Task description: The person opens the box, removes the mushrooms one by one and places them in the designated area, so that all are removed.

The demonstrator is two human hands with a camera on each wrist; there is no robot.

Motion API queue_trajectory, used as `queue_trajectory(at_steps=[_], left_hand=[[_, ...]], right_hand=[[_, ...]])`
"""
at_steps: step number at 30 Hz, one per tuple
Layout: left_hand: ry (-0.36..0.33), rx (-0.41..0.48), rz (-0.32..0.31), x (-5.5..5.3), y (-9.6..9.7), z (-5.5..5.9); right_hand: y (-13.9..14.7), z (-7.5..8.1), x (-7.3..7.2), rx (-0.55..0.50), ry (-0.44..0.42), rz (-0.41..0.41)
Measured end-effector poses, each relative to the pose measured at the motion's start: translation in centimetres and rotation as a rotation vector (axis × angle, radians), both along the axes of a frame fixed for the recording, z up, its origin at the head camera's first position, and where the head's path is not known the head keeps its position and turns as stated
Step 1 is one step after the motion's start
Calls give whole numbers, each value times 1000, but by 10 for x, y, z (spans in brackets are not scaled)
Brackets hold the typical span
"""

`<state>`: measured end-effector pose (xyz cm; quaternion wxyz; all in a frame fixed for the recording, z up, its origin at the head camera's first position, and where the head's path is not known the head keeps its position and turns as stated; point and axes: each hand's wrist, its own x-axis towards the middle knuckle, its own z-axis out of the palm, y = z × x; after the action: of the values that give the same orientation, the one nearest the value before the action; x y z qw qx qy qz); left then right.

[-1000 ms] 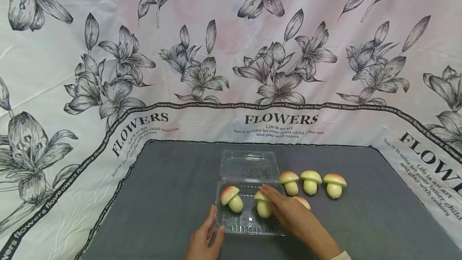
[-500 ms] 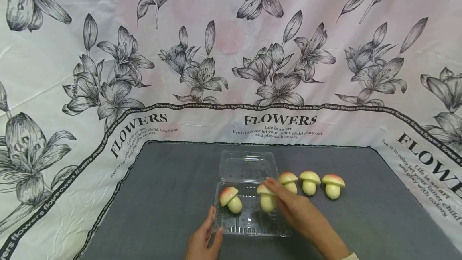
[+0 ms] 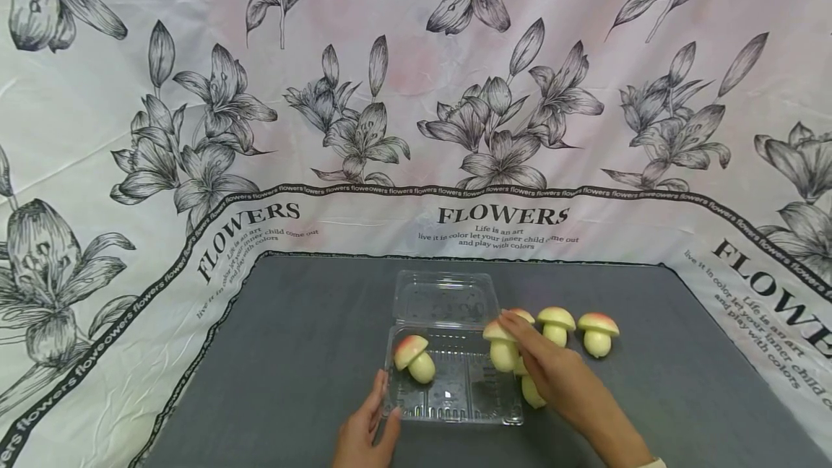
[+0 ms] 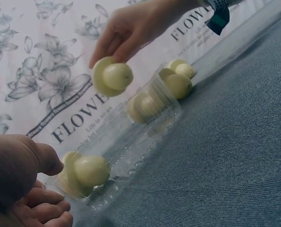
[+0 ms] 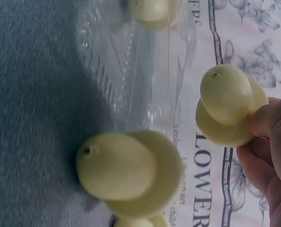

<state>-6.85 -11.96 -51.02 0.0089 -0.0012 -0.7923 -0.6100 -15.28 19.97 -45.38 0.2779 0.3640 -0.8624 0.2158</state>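
Note:
My right hand [image 3: 565,381] pinches a pale yellow-green toy mushroom [image 3: 500,351] with a red-tinged cap, holding it raised over the right edge of a clear plastic clamshell box [image 3: 448,410]. In the right wrist view, thumb and fingers grip the cap of this mushroom [image 5: 227,97], its rounded stem facing out. At the box's front left corner, my left hand [image 3: 365,428] holds the wall between thumb and fingers. Inside the box, near that hand, a second mushroom [image 3: 414,360] lies tilted; the left wrist view shows this mushroom [image 4: 90,170] right beside the thumb.
The box's lid [image 3: 445,298] lies folded back behind it. Right of the box are several more toy mushrooms: one [image 3: 533,392] partly behind my right hand, others [image 3: 598,334] in a row farther back. A flower-printed cloth [image 3: 364,230] borders the grey table [image 3: 292,352].
My right hand has moved right and slightly up with its mushroom, from over the box's right half to its right edge. The left hand keeps its place at the box.

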Motion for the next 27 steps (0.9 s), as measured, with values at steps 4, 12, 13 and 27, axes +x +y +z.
queue_trajectory(at_steps=[4, 12, 13, 27], left_hand=[[4, -2, -1, 1, -1, -1], [-4, 3, -3, 1, 0, 2], [-4, 5, -3, 2, 0, 2], [-4, 4, -4, 1, 1, 3]], right_hand=[[8, 0, -2, -16, 15, 8], [30, -2, -6, -78, 89, -11], [33, -2, -6, -78, 88, -27], [64, -6, 4, -40, 85, -159]])
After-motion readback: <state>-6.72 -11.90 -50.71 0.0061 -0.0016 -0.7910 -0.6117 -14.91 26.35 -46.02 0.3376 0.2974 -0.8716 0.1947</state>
